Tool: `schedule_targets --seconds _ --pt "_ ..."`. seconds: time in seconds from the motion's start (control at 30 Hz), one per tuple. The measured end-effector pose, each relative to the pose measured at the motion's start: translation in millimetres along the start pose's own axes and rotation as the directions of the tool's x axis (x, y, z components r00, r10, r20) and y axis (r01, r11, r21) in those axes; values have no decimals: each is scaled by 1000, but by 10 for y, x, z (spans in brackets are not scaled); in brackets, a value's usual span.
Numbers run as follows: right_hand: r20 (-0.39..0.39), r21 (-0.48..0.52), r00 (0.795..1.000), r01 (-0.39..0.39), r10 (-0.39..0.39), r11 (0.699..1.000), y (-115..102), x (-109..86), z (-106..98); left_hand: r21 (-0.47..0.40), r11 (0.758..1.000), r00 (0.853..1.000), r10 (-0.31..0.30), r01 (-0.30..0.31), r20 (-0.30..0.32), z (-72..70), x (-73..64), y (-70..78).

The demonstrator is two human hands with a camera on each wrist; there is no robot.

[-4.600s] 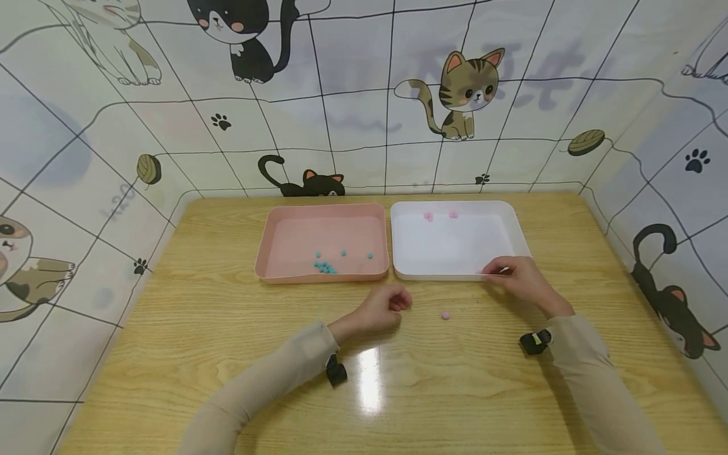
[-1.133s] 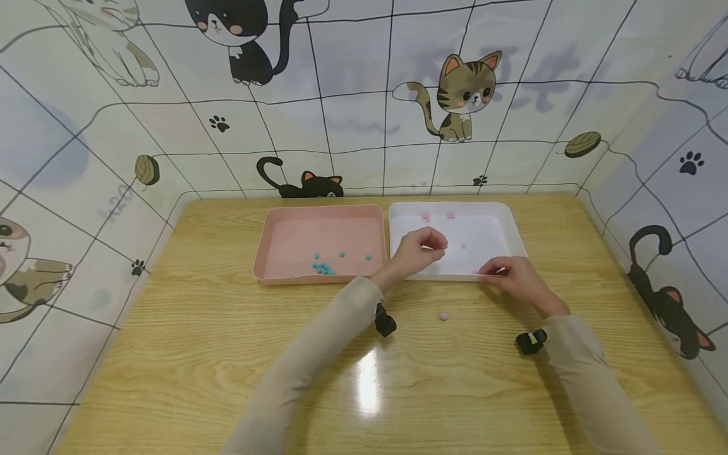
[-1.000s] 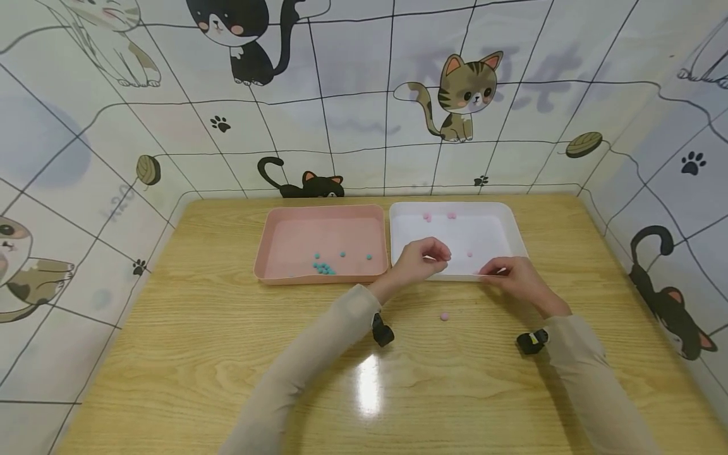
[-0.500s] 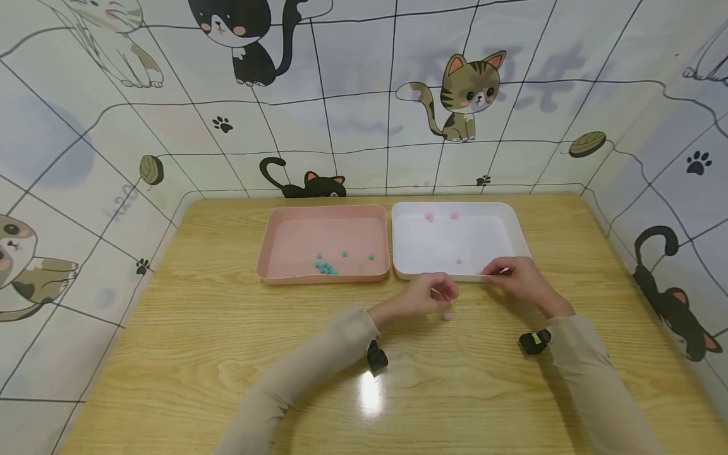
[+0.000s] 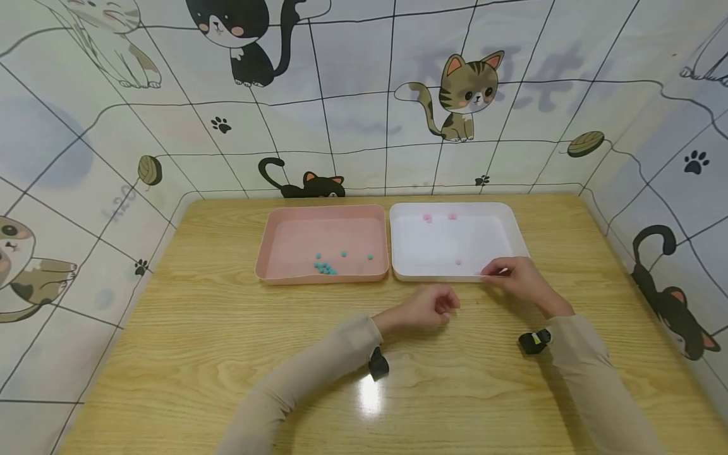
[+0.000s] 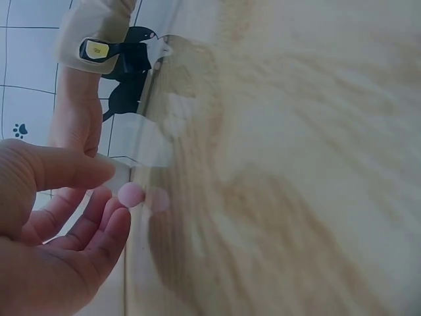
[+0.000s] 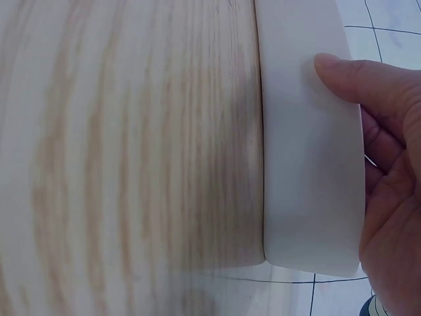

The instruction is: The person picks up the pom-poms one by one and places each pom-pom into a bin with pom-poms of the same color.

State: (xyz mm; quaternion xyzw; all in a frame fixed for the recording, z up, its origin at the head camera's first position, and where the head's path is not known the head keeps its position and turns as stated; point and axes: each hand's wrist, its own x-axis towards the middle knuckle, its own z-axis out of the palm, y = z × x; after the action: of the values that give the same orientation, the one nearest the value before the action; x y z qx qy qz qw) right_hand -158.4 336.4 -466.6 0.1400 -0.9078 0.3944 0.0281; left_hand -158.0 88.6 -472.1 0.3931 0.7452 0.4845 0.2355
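Note:
My left hand [image 5: 421, 308] is low over the wooden table, just in front of the white tray [image 5: 418, 246]. In the left wrist view, a small pink ball [image 6: 131, 195] sits on the tabletop right at its fingertips, with the thumb and fingers spread to either side. That ball is hidden behind the hand in the head view. My right hand [image 5: 520, 281] grips the white tray's front wall, thumb on the outside and fingers over the inner side. Inside that tray, one pink ball [image 5: 458, 261] lies near the front and several pink pieces [image 5: 428, 218] near the back.
A pink tray [image 5: 284, 234] stands to the left of the white one, with several teal balls [image 5: 324, 268] mostly near its front wall. Behind the trays, a cat-patterned cloth [image 5: 352, 126] rises at the table's back edge.
My left hand has drawn back from above the white tray to the table in front of it, around the pink ball there. A pink ball rolled and stopped inside the tray. The right hand stays put.

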Motion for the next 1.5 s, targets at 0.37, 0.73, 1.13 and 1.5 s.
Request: schedule_targets --seconds 0.37,0.73,1.13,1.5 --pt "-3 3 1000 20 -20 1000 -7 5 -4 34 999 1000 -21 21 0 27 38 -40" --pt "1 -3 1000 1 -1 1000 8 -10 -20 151 988 1000 24 -23 -3 55 69 -34" --pt "1 -25 1000 10 -10 1000 26 -15 1 -24 999 994 39 -41 -100 -2 30 20" --pt "1 -17 1000 20 -20 1000 29 -11 9 -65 991 958 92 -114 -273 -224 174 133"
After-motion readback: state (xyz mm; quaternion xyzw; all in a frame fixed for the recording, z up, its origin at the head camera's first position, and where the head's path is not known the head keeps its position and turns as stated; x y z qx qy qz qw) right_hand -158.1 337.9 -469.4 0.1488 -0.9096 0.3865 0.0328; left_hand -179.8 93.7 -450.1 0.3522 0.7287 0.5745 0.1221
